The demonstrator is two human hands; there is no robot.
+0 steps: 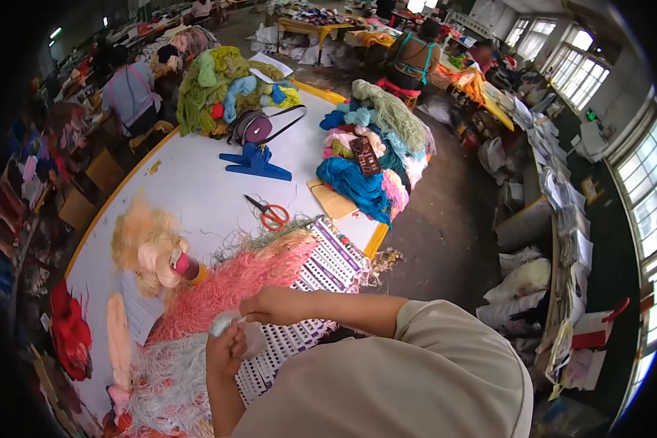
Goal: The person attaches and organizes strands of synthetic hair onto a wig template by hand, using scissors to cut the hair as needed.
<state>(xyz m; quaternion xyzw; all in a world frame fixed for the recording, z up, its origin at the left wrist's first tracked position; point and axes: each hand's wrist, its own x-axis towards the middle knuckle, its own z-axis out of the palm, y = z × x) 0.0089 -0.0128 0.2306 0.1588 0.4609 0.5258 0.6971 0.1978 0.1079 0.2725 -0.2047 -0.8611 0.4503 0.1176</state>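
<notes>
My left hand is closed around a small pale grey-white bundle, which looks like thread. Close beside it, my right hand is closed too, its fingertips pinched at the bundle's right side; what they pinch is too small to make out. Beneath both hands lies a white card with purple bands and rows of dark holes. Long pink threads spread from its upper part, and pale grey-white threads from its lower part.
On the white table lie red-handled scissors, a blue clamp-like tool, a thread cone and peach yarn. Yarn heaps line the far side. Other people sit at tables beyond; shelves with papers run along the right.
</notes>
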